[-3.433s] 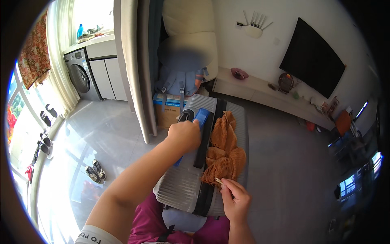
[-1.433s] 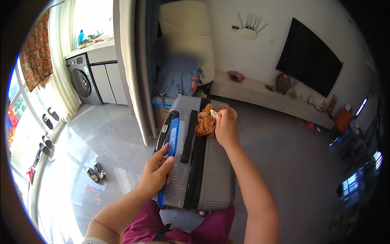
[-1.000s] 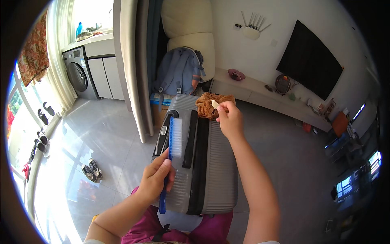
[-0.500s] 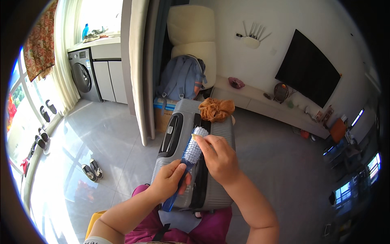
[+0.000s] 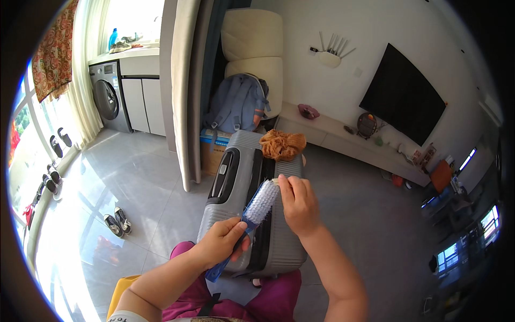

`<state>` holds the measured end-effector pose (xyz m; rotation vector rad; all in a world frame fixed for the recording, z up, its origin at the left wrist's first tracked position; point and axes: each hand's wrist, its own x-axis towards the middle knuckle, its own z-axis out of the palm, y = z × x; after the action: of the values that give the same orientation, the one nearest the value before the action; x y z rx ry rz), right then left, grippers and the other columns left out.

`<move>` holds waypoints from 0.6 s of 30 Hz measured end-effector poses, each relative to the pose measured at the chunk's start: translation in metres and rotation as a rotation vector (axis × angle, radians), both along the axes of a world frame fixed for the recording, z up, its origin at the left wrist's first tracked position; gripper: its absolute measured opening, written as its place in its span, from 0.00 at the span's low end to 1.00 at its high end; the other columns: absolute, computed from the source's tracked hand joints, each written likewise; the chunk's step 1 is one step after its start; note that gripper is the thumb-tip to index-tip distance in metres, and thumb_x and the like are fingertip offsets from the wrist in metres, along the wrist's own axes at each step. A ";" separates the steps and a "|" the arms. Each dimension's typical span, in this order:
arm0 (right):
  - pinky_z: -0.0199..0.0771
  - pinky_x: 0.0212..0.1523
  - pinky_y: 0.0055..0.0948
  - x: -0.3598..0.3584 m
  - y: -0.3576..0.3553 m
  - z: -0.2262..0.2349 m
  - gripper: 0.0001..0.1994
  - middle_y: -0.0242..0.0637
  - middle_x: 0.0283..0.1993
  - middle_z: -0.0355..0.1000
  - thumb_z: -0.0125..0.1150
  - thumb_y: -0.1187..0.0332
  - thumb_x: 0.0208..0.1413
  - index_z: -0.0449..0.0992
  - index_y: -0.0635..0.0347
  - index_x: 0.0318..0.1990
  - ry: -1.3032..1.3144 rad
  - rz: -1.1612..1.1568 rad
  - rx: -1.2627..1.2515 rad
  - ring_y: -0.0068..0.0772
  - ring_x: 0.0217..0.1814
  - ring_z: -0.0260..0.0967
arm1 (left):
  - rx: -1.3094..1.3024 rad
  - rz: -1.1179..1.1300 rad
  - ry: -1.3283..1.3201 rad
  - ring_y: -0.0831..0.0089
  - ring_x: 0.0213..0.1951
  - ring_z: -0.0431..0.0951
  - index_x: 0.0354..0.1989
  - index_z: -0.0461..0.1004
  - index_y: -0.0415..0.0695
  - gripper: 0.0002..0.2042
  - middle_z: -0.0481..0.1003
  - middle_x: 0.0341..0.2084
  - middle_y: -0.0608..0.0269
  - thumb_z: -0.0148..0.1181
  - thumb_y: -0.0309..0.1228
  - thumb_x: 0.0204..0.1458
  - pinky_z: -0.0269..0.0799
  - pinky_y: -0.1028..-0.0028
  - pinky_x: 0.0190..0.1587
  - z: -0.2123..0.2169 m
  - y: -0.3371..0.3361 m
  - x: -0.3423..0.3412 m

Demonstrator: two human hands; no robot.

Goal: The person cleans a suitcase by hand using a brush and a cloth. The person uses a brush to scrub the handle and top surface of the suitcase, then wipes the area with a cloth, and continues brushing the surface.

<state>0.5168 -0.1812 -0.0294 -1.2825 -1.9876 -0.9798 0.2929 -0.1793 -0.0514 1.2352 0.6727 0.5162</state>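
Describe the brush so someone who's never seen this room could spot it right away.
Find the grey hard-shell suitcase lying flat on the floor in front of the person. Over its near end, the left hand grips a brush by its translucent blue handle, while the right hand touches the tip. Its white bristles set it apart from the orange cloth at the far end.

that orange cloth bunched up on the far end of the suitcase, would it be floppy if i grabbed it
Probably floppy: the orange cloth lies crumpled in soft folds. It looks light for its bulk. Resting near the end of the ribbed grey suitcase, it might slide off if pushed.
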 end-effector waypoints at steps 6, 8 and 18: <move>0.73 0.36 0.28 -0.025 -0.012 -0.011 0.16 0.42 0.38 0.68 0.60 0.78 0.50 0.73 0.71 0.47 0.024 0.060 -0.030 0.37 0.36 0.68 | -0.282 0.022 -0.112 0.78 0.14 0.66 0.44 0.69 0.39 0.14 0.71 0.22 0.63 0.41 0.36 0.66 0.62 0.79 0.19 -0.002 0.009 -0.003; 0.73 0.36 0.28 -0.030 -0.013 -0.014 0.16 0.41 0.37 0.67 0.60 0.76 0.50 0.72 0.72 0.47 0.008 0.093 -0.067 0.37 0.35 0.67 | -0.344 0.027 -0.152 0.77 0.14 0.66 0.46 0.69 0.38 0.14 0.71 0.22 0.63 0.41 0.36 0.66 0.62 0.78 0.19 -0.002 0.012 -0.003; 0.73 0.38 0.30 -0.047 -0.018 -0.026 0.18 0.40 0.38 0.66 0.58 0.76 0.48 0.72 0.71 0.49 -0.004 0.174 -0.075 0.39 0.38 0.67 | -0.403 0.030 -0.158 0.76 0.13 0.65 0.45 0.68 0.38 0.13 0.70 0.22 0.63 0.42 0.35 0.66 0.62 0.77 0.17 -0.007 0.014 -0.004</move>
<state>0.4694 -0.1989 -0.0551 -1.1248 -2.1164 -0.8324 0.2891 -0.1654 -0.0583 0.7987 0.6249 0.4700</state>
